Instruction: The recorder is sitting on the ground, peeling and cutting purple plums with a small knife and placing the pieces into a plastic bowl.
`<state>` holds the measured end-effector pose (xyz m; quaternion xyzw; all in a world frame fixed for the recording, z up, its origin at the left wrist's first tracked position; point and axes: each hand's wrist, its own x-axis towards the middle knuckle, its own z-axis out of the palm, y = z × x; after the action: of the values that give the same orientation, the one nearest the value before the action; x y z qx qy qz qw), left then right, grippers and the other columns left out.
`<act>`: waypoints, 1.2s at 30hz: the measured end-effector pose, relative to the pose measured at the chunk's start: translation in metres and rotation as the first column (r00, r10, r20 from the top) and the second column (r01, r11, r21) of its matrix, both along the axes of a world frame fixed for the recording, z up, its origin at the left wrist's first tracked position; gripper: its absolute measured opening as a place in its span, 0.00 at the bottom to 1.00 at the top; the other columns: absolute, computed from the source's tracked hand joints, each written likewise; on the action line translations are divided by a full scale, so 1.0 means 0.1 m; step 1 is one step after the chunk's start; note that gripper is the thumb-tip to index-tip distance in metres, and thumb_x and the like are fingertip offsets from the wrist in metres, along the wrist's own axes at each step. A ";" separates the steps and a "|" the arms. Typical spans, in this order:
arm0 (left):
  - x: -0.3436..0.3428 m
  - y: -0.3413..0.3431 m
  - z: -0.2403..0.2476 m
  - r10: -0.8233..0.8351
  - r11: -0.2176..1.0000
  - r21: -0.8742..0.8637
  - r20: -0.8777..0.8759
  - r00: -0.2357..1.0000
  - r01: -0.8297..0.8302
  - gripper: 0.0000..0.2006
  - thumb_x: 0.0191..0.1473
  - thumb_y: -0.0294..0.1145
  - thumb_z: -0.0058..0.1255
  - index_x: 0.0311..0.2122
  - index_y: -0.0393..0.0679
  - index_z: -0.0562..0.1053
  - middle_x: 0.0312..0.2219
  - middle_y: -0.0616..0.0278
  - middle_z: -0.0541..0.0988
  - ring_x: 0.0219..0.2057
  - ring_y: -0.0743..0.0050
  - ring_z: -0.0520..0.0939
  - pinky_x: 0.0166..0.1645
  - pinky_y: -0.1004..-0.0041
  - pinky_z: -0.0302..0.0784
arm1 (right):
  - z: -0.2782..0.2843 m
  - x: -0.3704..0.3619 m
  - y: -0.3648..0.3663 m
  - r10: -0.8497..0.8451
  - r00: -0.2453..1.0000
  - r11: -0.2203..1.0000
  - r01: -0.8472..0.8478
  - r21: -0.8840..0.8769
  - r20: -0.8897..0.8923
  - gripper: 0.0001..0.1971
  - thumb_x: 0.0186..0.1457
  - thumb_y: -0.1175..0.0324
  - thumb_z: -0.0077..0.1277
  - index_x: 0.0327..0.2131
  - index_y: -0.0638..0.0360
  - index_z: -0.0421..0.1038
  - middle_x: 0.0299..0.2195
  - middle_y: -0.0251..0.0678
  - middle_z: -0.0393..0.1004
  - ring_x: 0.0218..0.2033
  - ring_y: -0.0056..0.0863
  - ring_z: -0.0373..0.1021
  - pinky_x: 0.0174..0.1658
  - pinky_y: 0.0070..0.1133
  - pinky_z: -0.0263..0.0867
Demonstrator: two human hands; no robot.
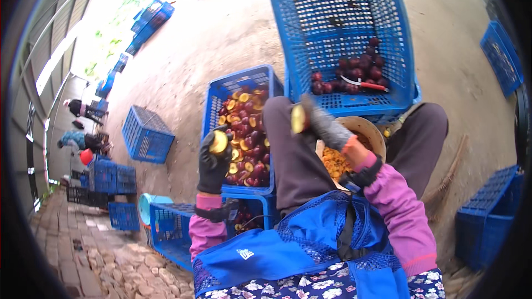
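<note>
Gripping one plum half point(219, 142) in our left hand point(213, 161) and another point(298, 118) in our right hand point(324, 127), we are holding the left above the crate of halves point(221, 91).

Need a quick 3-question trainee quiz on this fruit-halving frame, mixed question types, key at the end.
1. True or false: the left hand in its dark glove holds a fruit half with the yellow cut face showing.
2. Multiple choice: the red-handled knife lies A) in the bowl of pits, B) on the whole dark fruits in the big blue crate, C) on the ground.
3. Fill in: the right hand holds the other fruit half above the person's ____.

Key: 1 true; 2 B; 3 knee (the left leg, beside the crate of halved fruit).
</note>
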<state>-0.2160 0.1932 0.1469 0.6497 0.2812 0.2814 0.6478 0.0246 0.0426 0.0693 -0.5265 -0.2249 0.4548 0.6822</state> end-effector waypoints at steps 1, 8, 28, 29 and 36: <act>-0.39 0.12 -0.05 0.033 0.973 0.231 -0.074 0.997 -0.016 0.15 0.52 0.28 0.43 0.45 0.39 0.64 0.38 0.59 0.72 0.33 0.76 0.74 0.34 0.79 0.72 | 0.10 -0.17 0.20 0.173 0.921 0.982 -0.189 0.014 0.348 0.20 0.58 0.52 0.35 0.37 0.62 0.66 0.27 0.36 0.68 0.25 0.26 0.67 0.30 0.20 0.64; -1.73 0.00 -0.22 0.066 0.997 0.030 -0.735 0.675 -0.065 0.16 0.54 0.42 0.39 0.38 0.39 0.70 0.27 0.60 0.75 0.23 0.76 0.75 0.26 0.76 0.71 | 0.57 0.10 -0.24 0.197 0.892 0.974 -0.131 -0.184 0.407 0.14 0.57 0.57 0.35 0.38 0.56 0.62 0.18 0.33 0.69 0.12 0.19 0.63 0.16 0.17 0.60; 3.54 0.25 -0.89 -0.354 0.667 0.194 -0.768 0.534 0.719 0.23 0.49 0.45 0.47 0.45 0.38 0.68 0.37 0.54 0.75 0.37 0.64 0.76 0.39 0.69 0.71 | -1.11 2.08 -0.54 0.481 0.342 0.563 0.585 -0.583 0.807 0.12 0.46 0.66 0.44 0.35 0.57 0.67 0.33 0.44 0.68 0.38 0.40 0.64 0.40 0.34 0.61; 3.75 0.39 -1.24 -0.209 0.539 0.226 -0.897 0.389 0.811 0.25 0.47 0.48 0.49 0.45 0.38 0.69 0.39 0.51 0.74 0.40 0.58 0.76 0.42 0.64 0.71 | -1.12 2.12 -0.47 0.499 0.350 0.555 0.573 -0.603 0.793 0.11 0.46 0.66 0.43 0.35 0.56 0.67 0.33 0.44 0.68 0.39 0.40 0.64 0.41 0.34 0.61; 4.03 0.10 -2.31 0.212 0.414 0.100 -0.977 0.011 0.905 0.20 0.52 0.45 0.38 0.45 0.44 0.70 0.44 0.53 0.71 0.45 0.53 0.73 0.43 0.58 0.71 | -1.23 2.31 -0.41 0.620 0.380 0.465 0.527 -0.711 0.687 0.11 0.48 0.63 0.43 0.35 0.52 0.68 0.35 0.41 0.69 0.39 0.37 0.64 0.42 0.33 0.59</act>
<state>0.1870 0.2029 -0.0844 0.9132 0.2380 -0.3304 -0.0172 0.2557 0.0020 -0.0535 -0.9394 -0.3095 0.1438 0.0313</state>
